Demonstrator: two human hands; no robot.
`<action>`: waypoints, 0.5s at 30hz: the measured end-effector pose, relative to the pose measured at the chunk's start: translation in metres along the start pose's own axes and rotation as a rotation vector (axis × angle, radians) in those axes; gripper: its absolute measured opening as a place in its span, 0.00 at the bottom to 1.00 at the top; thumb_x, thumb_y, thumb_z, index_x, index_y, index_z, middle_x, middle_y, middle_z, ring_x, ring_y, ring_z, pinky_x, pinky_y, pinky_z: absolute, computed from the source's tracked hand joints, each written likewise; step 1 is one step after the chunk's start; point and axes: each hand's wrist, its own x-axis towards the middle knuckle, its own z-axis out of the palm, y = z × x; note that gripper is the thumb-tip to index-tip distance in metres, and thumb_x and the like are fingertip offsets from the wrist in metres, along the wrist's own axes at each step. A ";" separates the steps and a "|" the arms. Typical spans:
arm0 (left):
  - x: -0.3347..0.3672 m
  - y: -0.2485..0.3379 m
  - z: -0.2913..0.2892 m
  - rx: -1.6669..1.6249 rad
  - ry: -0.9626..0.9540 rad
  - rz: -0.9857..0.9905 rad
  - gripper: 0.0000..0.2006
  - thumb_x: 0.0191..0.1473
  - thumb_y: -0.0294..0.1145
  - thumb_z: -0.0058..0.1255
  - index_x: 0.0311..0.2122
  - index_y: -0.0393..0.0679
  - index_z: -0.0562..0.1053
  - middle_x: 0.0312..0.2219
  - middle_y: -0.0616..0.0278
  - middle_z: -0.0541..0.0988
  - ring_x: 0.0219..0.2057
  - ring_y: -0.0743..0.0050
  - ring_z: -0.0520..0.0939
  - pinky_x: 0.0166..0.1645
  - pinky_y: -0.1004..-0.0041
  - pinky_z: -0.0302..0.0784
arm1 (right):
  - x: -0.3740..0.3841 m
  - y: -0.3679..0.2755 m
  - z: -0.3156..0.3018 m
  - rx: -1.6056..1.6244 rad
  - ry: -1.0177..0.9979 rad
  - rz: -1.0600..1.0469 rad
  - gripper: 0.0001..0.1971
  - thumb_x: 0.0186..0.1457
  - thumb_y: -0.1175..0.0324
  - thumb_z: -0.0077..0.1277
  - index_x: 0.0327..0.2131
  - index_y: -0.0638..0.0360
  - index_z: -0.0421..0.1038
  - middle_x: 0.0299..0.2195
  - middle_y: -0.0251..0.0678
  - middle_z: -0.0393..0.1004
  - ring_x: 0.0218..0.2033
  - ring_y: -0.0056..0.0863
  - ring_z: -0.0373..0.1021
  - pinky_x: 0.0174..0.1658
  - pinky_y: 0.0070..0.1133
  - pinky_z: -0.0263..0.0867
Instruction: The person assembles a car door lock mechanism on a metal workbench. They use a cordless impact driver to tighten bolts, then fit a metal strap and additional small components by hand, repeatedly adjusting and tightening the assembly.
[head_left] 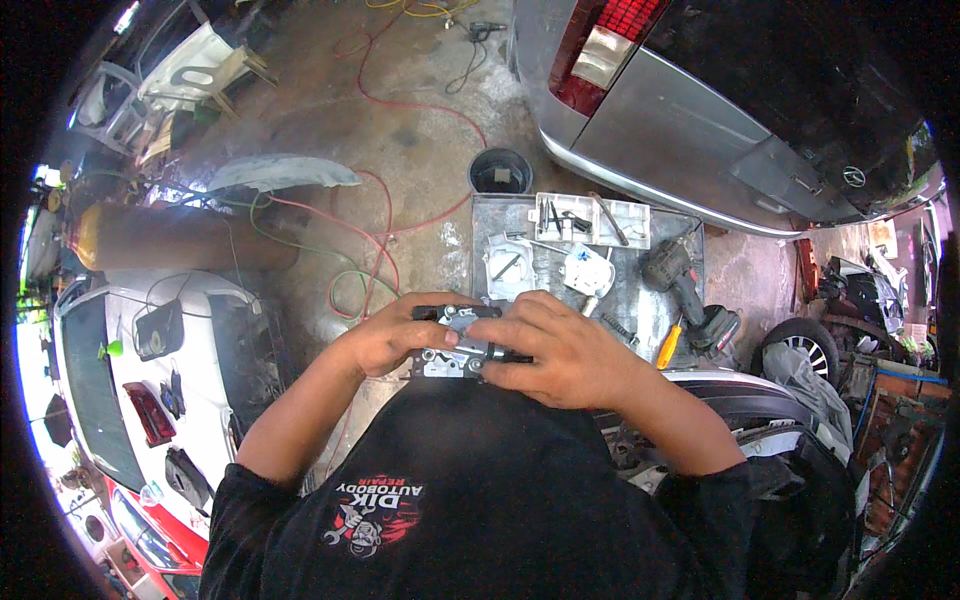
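Both my hands hold a small metal and black mechanical part [462, 340] close to my chest. My left hand [395, 335] grips its left end, fingers curled over the black top piece. My right hand [560, 350] covers its right side, fingers closed over it so most of the part is hidden. Just beyond my hands stands a grey metal work table [500, 215] carrying a white tray of tools [590, 218], white plastic pieces [588, 270], a cordless drill [672, 272] and a yellow-handled screwdriver [668, 346].
A silver car's rear [700, 120] is at the upper right. A black bucket [499, 172] stands behind the table. Red and green hoses [375, 245] cross the concrete floor. A white car body panel with loose parts [150, 350] lies at left, a wheel [805, 345] at right.
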 end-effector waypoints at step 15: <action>0.010 -0.003 -0.007 -0.150 -0.070 -0.054 0.38 0.52 0.40 0.67 0.65 0.29 0.72 0.55 0.48 0.83 0.58 0.61 0.81 0.67 0.65 0.69 | 0.001 0.013 -0.001 0.217 -0.066 0.077 0.14 0.50 0.69 0.67 0.42 0.49 0.81 0.61 0.42 0.70 0.52 0.47 0.73 0.55 0.42 0.69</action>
